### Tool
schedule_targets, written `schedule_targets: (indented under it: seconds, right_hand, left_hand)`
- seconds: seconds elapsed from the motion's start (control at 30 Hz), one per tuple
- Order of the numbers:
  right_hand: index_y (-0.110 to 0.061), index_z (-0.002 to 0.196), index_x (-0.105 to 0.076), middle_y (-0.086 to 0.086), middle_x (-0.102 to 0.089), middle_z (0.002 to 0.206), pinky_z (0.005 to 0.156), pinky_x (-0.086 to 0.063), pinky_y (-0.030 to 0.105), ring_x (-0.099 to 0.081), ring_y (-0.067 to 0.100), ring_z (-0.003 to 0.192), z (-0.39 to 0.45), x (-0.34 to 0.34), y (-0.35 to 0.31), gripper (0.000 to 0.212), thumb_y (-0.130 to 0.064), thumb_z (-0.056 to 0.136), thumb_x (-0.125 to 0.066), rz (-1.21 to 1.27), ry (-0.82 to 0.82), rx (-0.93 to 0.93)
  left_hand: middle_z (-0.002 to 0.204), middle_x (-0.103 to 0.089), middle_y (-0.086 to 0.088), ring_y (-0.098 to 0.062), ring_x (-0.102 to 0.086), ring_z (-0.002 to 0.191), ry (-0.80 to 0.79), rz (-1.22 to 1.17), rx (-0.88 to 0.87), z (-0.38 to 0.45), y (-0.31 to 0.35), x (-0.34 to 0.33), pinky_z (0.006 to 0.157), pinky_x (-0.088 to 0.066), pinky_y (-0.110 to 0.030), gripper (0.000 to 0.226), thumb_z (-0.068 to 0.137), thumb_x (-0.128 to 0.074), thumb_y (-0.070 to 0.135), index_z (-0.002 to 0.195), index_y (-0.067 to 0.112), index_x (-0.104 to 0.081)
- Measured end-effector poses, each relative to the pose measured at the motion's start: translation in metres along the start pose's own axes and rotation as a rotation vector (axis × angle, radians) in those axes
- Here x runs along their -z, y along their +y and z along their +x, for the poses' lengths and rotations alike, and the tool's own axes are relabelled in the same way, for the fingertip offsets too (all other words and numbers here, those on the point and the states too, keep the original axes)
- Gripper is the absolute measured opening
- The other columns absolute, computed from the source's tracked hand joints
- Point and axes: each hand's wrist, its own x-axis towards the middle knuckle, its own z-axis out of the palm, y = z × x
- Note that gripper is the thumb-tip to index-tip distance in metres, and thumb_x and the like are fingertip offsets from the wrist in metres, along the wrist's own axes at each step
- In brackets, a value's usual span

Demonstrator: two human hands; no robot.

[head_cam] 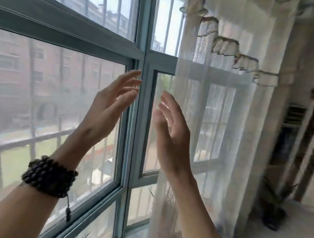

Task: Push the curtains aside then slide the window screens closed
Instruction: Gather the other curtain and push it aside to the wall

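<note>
While both hands rise | left grip point(107, 105) spread, empty | right grip point(170, 128) spread, empty

bare forearms, dark beaded bracelet point(50, 179)

We are facing a corner where two windows are meeting at a vertical frame post point(144, 38). The window screen point(46, 95) is sitting in the left window, reaching right up to the post. The curtain point(212, 115) is hanging right of the post, covering most of the right window. Our left hand point(107, 106) is hovering before the screen's right edge, our right hand point(171, 134) just beside the curtain's left edge. A potted plant point(273, 204) is standing on the floor right of the curtain.
</note>
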Motion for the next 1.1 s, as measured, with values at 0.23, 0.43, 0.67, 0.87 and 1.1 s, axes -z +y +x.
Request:
schedule_targets:
  seconds: [0.23, 0.43, 0.67, 0.87, 1.1]
  right_hand:
    - [-0.036, 0.148, -0.050, -0.018, -0.050, 0.154, 0.095, -0.037, -0.002, -0.049, -0.008, 0.135, -0.005, 0.053, -0.004, 0.049, -0.043, 0.099, -0.049, -0.133, 0.127, -0.012]
    - [-0.038, 0.153, -0.041, -0.015, -0.044, 0.160, 0.098, -0.038, 0.010, -0.045, -0.005, 0.140, 0.014, 0.060, 0.010, 0.058, -0.049, 0.097, -0.047, -0.161, 0.140, -0.015]
    - [-0.053, 0.149, -0.040, -0.021, -0.045, 0.157, 0.116, -0.041, 0.029, -0.044, -0.011, 0.139, 0.065, 0.088, 0.064, 0.062, -0.070, 0.089, -0.038, -0.130, 0.157, -0.035]
    - [-0.055, 0.150, -0.036, -0.018, -0.045, 0.158, 0.122, -0.036, 0.051, -0.044, 0.000, 0.144, 0.115, 0.137, 0.137, 0.064, -0.073, 0.088, -0.035, -0.123, 0.183, -0.066]
    - [-0.058, 0.152, -0.027, -0.021, -0.045, 0.153, 0.116, -0.039, 0.035, -0.044, -0.015, 0.135, 0.173, 0.159, 0.207, 0.068, -0.072, 0.087, -0.039, -0.145, 0.093, -0.077]
  left_hand:
    - [0.145, -0.056, 0.018, -0.005, -0.055, 0.134, -0.102, -0.099, -0.031, 0.023, 0.006, -0.056, 0.106, -0.050, -0.048, 0.047, 0.097, -0.042, 0.061, 0.142, 0.050, -0.051]
    - [0.144, -0.056, 0.016, -0.008, -0.058, 0.131, -0.127, -0.181, -0.004, 0.042, -0.016, -0.078, 0.104, -0.051, -0.047, 0.056, 0.093, -0.042, 0.066, 0.148, 0.052, -0.041]
    - [0.143, -0.058, 0.013, -0.009, -0.059, 0.129, -0.102, -0.215, 0.010, 0.083, -0.069, -0.120, 0.105, -0.050, -0.050, 0.058, 0.092, -0.040, 0.066, 0.148, 0.050, -0.042]
    - [0.142, -0.055, 0.011, -0.007, -0.059, 0.127, -0.012, -0.199, 0.102, 0.131, -0.142, -0.167, 0.102, -0.051, -0.045, 0.062, 0.089, -0.038, 0.072, 0.148, 0.055, -0.036]
    - [0.148, -0.045, 0.006, -0.019, -0.054, 0.133, 0.065, -0.156, 0.215, 0.185, -0.231, -0.205, 0.095, -0.050, -0.040, 0.074, 0.088, -0.036, 0.076, 0.156, 0.050, -0.022]
